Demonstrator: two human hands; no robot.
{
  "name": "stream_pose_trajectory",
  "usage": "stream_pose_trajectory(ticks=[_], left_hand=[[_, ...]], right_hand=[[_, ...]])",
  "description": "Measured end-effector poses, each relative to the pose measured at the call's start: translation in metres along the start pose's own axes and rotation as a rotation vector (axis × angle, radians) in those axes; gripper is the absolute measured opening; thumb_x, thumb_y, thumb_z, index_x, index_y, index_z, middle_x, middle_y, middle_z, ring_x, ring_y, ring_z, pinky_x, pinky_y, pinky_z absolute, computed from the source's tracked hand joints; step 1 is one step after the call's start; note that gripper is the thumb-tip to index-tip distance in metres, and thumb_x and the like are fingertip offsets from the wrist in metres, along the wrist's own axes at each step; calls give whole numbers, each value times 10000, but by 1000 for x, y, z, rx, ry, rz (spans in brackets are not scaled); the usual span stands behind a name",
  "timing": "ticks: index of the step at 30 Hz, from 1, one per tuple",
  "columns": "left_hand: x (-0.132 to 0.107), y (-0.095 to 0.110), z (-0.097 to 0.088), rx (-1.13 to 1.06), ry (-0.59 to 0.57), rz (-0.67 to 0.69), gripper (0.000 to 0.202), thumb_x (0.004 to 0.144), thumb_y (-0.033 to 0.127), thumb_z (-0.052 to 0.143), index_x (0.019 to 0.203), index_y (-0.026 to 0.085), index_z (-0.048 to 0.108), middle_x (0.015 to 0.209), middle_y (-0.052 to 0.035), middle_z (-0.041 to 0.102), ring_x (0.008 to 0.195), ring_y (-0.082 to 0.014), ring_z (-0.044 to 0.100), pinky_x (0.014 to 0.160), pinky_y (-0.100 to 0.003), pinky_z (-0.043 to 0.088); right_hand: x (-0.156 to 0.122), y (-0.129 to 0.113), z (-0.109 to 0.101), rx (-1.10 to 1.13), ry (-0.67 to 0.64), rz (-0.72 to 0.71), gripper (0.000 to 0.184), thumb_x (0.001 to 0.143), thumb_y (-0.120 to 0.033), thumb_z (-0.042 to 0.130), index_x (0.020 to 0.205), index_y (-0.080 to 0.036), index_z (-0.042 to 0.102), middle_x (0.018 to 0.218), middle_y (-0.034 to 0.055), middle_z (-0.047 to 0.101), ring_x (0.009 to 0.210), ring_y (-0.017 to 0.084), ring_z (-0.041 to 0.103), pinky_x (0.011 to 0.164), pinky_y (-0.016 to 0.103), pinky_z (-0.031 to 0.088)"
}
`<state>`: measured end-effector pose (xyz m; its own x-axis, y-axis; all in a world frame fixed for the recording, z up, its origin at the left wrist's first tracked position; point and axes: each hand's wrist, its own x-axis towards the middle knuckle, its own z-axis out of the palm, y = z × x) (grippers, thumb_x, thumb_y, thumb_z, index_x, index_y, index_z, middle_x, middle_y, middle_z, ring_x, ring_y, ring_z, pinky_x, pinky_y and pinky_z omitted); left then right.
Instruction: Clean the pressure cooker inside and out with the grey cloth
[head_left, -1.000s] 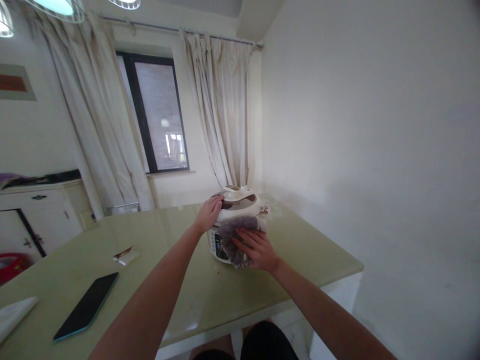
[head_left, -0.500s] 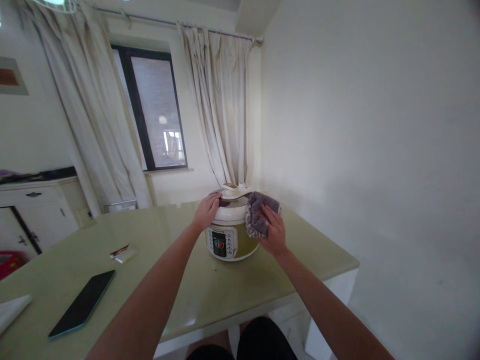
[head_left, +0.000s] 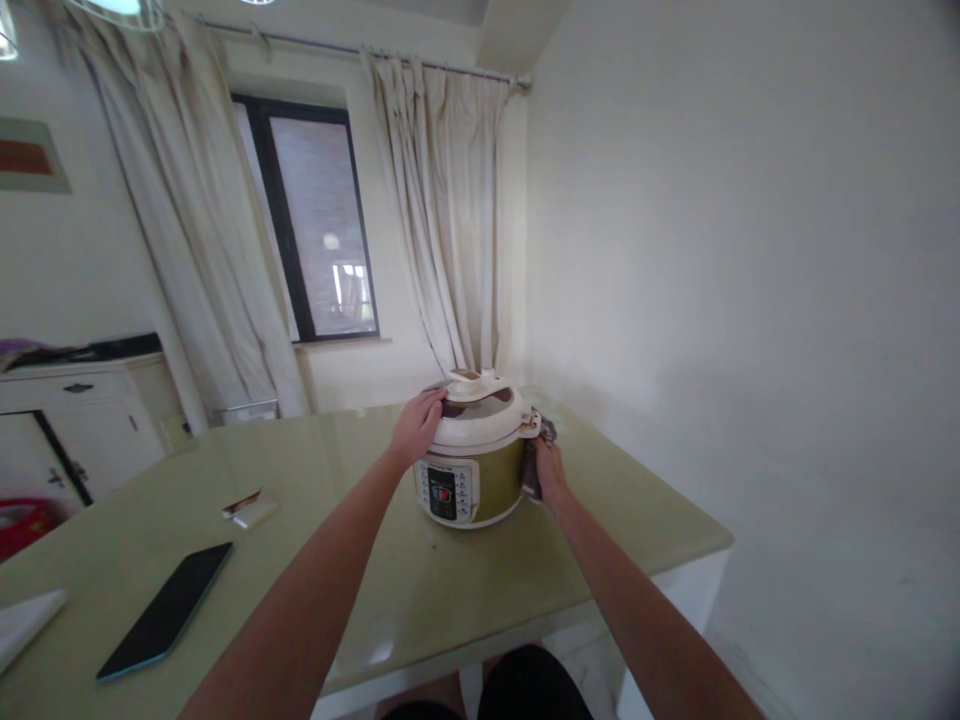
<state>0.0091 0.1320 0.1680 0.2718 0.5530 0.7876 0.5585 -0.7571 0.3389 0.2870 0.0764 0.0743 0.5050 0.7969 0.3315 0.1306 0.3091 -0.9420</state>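
I have the pressure cooker just right of the frame's centre, standing upright on the pale green table near its far end, with the control panel turned toward the lower left. My left hand lies on the left edge of the white lid, its fingers curled over the rim and gripping it. My right hand is at the cooker's right side, just below the lid's side tab. It is closed on the grey cloth and presses it against the wall of the pot. Most of the cloth is hidden between my palm and the cooker, and only a small bunch shows above my fingers. A dark phone lies flat at the lower left of the frame, well apart from the cooker, and a small packet sits between them.
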Motion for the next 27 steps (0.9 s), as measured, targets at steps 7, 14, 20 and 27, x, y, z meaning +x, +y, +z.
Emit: stream_pose_trajectory(ticks=[7,14,20,27], left_hand=[[1,3,0,12,13,-10,497,1063,384,379,1301,158,752,1366,-124,750,1305,-273,668,1205,-526,486],[1,2,2,10,22,-4,488,1063,375,381,1291,161,755,1355,-124,753,1298,-269,675,1199,-511,497],[1,1,2,17,9,-1,485,1066,377,382,1300,171,754,1358,-125,750,1304,-274,670,1202,-520,495],[1,0,-1,9,-18,7,501,1069,408,376,1317,180,746,1374,-122,743,1311,-275,665,1209,-523,487]], right_hand=[[-70,34,-14,-218,60,-14,465,809,-542,606,1008,-168,798,984,172,807,977,374,758,887,472,580],[-106,23,11,-256,138,-474,514,884,-371,645,1344,-148,695,1389,213,680,1305,383,644,1120,576,506],[-101,-2,19,-336,152,-833,479,918,-377,678,1377,-240,682,1423,174,555,1307,392,568,1056,618,515],[-118,-4,45,-699,-307,-1216,798,821,-525,761,1551,-260,576,1528,140,571,1308,357,532,1059,480,461]])
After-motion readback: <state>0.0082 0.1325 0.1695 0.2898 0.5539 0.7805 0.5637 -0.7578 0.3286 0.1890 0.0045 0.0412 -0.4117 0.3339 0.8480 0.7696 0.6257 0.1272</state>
